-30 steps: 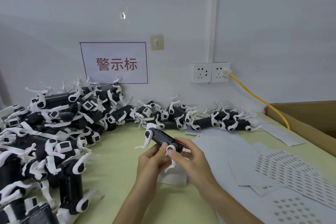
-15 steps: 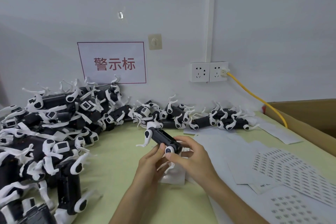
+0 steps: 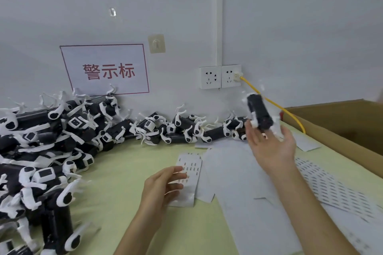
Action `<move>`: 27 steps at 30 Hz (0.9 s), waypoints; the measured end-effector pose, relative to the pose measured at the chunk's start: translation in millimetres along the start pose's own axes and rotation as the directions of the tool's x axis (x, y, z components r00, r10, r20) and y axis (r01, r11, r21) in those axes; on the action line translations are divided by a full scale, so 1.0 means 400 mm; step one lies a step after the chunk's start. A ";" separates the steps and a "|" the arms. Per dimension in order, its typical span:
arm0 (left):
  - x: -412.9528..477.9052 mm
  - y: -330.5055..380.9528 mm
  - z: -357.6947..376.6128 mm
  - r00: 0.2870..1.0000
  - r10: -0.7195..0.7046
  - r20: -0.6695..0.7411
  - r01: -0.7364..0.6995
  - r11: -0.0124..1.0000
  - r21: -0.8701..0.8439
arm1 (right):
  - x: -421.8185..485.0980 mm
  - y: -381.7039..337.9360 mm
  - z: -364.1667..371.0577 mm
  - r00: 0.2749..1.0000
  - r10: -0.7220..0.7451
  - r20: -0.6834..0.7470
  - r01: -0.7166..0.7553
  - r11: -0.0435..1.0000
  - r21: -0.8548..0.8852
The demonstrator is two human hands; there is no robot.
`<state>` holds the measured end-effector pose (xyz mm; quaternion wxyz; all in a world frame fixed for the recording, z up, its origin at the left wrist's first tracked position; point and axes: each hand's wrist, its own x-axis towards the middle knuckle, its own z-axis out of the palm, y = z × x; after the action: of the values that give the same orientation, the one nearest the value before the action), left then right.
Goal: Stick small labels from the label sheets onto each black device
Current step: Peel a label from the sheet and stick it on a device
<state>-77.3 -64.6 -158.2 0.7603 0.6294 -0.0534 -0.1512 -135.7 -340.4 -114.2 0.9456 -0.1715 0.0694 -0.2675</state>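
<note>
Head: black device (image 3: 259, 112) above right hand (image 3: 271, 147).

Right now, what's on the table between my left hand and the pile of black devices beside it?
Nothing: in the head view only bare green tabletop separates the left hand from the pile of black devices.

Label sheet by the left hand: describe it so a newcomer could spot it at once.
From the double wall socket, drop down to the green table. A narrow label sheet lies there, left of the blank white sheets, its near part under the fingers of the left hand. Unlike those blank sheets, it carries rows of tiny dark and orange marks.
</note>
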 end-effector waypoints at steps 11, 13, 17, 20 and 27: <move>0.021 0.004 -0.028 0.984 -0.012 -0.179 -0.012 0.991 -0.133 | 0.016 0.071 -0.025 0.964 -0.043 -0.264 -0.058 0.930 -0.363; 0.026 0.012 -0.044 0.964 0.008 -0.266 -0.063 0.978 -0.200 | 0.006 0.109 -0.015 0.964 -0.018 -0.267 -0.112 0.880 -0.462; 0.037 0.037 -0.086 0.906 -0.018 -0.423 -0.172 0.898 -0.406 | -0.014 0.149 0.004 0.978 -0.033 -0.208 -0.107 0.775 -0.623; 0.040 0.064 -0.140 0.934 -0.107 -0.340 -0.189 0.660 -0.727 | -0.034 0.168 0.019 0.992 -0.029 -0.125 -0.064 0.729 -0.681; 0.045 0.080 -0.201 0.966 0.088 -0.245 -0.257 0.472 -0.844 | -0.059 0.212 0.025 0.999 0.035 -0.039 -0.052 0.661 -0.749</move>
<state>-33.3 10.8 -145.2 0.9860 0.1614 0.0309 -0.0267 -112.5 -257.6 -134.5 0.7968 -0.5406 0.1872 -0.1946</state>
